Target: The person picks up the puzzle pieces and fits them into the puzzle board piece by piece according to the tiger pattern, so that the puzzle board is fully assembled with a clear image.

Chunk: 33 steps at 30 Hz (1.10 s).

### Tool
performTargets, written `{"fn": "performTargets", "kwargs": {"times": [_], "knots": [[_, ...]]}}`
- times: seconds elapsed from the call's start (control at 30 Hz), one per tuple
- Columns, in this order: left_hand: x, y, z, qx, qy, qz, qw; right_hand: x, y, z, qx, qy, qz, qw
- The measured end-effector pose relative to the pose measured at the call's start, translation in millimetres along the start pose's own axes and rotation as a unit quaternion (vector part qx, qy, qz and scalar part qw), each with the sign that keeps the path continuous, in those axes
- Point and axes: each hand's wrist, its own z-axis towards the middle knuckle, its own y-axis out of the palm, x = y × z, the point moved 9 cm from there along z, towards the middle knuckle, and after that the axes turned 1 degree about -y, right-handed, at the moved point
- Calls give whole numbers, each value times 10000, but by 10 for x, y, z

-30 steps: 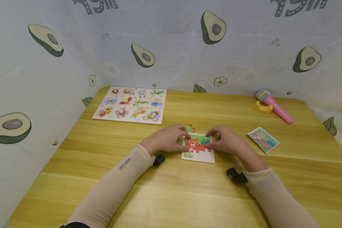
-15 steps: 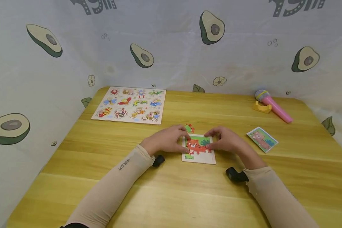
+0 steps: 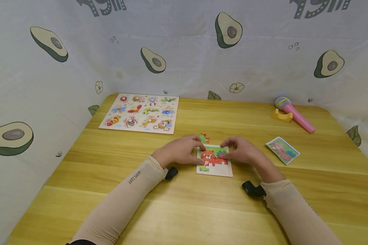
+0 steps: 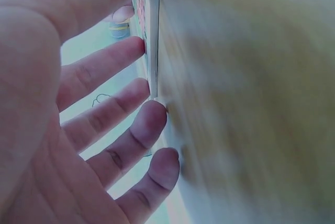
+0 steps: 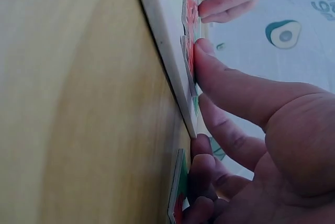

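Between the hands, a small puzzle board [image 3: 219, 171] lies on the table. Several fitted pieces show an orange tiger [image 3: 207, 156] on green, and white backing shows at the lower right. My left hand [image 3: 181, 149] rests at the board's left edge, thumb and fingertips touching it, as the left wrist view confirms. My right hand [image 3: 244, 150] presses its thumb on a slightly raised tiger piece [image 5: 188, 67], other fingers around the upper right corner. Beneath those fingers, the right wrist view shows another green-and-red piece [image 5: 179, 192]. One loose green-and-red piece [image 3: 204, 138] lies beyond the board.
A wooden insect puzzle [image 3: 139, 113] lies at the back left. At the back right are a pink toy microphone [image 3: 299, 117] and a yellow curved block [image 3: 282, 116]. A picture card [image 3: 283, 150] lies right of my right hand. Patterned cloth hangs behind the table.
The board has shifted very slightly toward me and to the right. My right thumb has slid a little to the left over the board. My left hand stays at its edge.
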Motion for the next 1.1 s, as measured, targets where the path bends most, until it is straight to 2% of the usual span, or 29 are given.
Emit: {"fn": "performTargets", "kwargs": {"times": [0.3, 0.5, 0.77, 1.1], "knots": [[15, -8, 0, -85, -253, 246, 9993, -59, 9, 5, -159, -268, -285, 9991], [57, -10, -11, -109, -306, 363, 9988, -39, -15, -35, 24, -185, -500, 9986], [65, 20, 12, -72, -229, 563, 9981, 8, -49, -59, 288, -409, -583, 9970], [54, -18, -25, -27, -166, 459, 9988, -64, -60, -71, -109, -725, -539, 9959]]}}
